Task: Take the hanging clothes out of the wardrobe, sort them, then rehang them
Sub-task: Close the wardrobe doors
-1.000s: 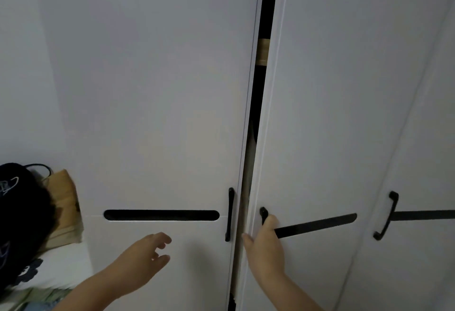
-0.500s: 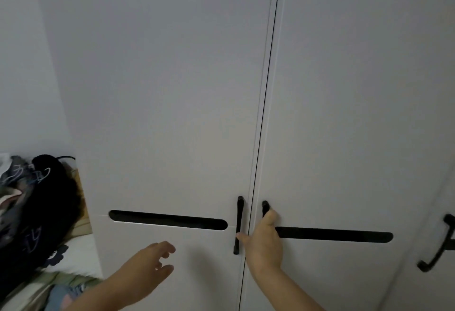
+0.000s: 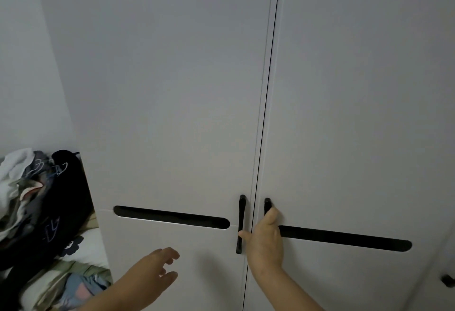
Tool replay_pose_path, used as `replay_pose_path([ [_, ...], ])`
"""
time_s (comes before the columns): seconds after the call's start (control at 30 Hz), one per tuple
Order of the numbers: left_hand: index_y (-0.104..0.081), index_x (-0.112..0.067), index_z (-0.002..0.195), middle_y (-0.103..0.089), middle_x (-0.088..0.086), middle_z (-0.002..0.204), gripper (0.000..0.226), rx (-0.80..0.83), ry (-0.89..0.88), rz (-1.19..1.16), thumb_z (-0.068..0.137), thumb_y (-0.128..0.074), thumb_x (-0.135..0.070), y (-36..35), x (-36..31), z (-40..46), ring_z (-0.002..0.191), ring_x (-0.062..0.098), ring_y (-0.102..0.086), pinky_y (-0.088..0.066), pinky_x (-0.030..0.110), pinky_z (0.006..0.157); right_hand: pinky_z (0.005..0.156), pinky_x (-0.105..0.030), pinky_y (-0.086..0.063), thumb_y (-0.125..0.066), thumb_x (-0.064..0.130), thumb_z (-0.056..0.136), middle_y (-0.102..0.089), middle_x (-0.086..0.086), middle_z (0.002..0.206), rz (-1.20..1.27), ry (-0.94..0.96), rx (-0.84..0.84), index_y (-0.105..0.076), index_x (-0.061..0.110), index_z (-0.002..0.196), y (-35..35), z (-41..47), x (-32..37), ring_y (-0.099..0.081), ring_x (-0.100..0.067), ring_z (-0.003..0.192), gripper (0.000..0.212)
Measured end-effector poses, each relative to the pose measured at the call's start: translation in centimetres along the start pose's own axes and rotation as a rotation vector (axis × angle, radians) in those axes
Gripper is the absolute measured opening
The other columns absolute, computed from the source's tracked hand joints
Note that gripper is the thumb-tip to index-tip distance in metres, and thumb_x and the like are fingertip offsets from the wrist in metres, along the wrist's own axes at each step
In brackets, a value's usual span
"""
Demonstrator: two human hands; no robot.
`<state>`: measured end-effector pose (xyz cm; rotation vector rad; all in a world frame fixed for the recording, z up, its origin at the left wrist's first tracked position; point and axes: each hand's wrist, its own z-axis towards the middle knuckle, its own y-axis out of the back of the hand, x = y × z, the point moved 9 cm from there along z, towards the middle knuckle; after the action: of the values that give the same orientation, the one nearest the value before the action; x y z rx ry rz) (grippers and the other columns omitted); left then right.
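Two tall white flat-panel wardrobe doors fill the view, the left door (image 3: 160, 104) and the right door (image 3: 357, 104), and they meet along a thin dark seam down the middle with no interior showing. Each door carries a long black horizontal slot: the left slot (image 3: 171, 216) sits a touch higher, the right slot (image 3: 344, 238) runs off toward the right edge. To the far left is a plain pale wall (image 3: 24, 64). Below it lies the heap of clothes (image 3: 37, 200), the task's own things, out of the wardrobe and piled on a bed with a white flower-print sheet (image 3: 81, 249); there's white fabric on top, dark garments with pale line drawings, wire hanger hooks poking out, and green and blue cloth lower down.

Now the hands. The right hand (image 3: 264, 239) is up at the seam, its fingers curled round the slim black vertical handle of the right door (image 3: 267, 206), of which only the top end shows above the knuckles, and its thumb reaches across to touch the matching black handle of the left door (image 3: 241, 222). The left hand (image 3: 154, 273) hovers in front of the lower left door, fingers loosely spread and slightly bent, holding nothing. Bottom right, one more small black handle (image 3: 447, 280) peeks in at the frame edge.
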<state>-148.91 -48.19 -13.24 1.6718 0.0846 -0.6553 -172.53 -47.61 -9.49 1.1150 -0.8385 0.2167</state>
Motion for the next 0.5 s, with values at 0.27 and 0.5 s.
replay_pose_path([
  [0.27, -0.033, -0.039, 0.107, -0.045, -0.013, 0.109, 0.023, 0.007, 0.02, -0.029, 0.094, -0.05, -0.031, -0.3, -0.4, -2.1, 0.09, 0.001, -0.053, -0.041, 0.005, 0.077, 0.087, -0.03, -0.045, -0.062, 0.024, 0.088, -0.043, -0.008, 0.133, -0.106, 0.014, 0.04, -0.02, 0.01, 0.134, 0.7, -0.5, 0.2, -0.043, -0.023, 0.122, 0.064],
  [0.5, -0.034, -0.039, 0.107, -0.046, -0.011, 0.111, 0.022, -0.011, -0.017, -0.037, 0.094, -0.05, -0.03, 1.6, -0.8, -4.7, 0.096, 0.003, -0.055, -0.042, 0.01, 0.084, 0.092, -0.029, -0.042, -0.054, 0.021, 0.091, -0.039, -0.007, 0.135, -0.432, -0.032, 0.161, -0.031, 0.013, 0.135, 1.7, -4.4, 0.2, -0.038, -0.021, 0.123, 0.051],
])
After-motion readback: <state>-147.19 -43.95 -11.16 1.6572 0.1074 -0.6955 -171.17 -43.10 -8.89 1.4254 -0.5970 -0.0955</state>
